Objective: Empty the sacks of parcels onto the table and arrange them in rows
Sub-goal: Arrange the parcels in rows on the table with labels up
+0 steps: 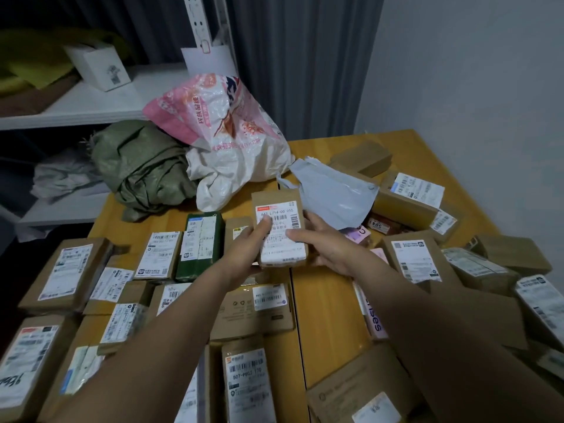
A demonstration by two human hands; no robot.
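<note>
Both hands hold a small brown cardboard parcel (279,230) with a white label above the middle of the yellow wooden table (323,300). My left hand (248,245) grips its left edge, thumb on the label. My right hand (317,242) grips its right edge, thumb across the label. Several labelled brown parcels lie in rows on the left (73,270), beside a dark green parcel (200,245). More parcels lie heaped on the right (415,257), with a grey poly mailer (332,193). A pink-and-white sack (225,138) and a green sack (143,166) sit crumpled at the table's far left.
White shelving (91,102) stands behind the table on the left, with a white box (97,67) on it. A dark curtain (299,62) hangs at the back and a pale wall (473,87) runs along the right. Bare tabletop shows between the two parcel groups.
</note>
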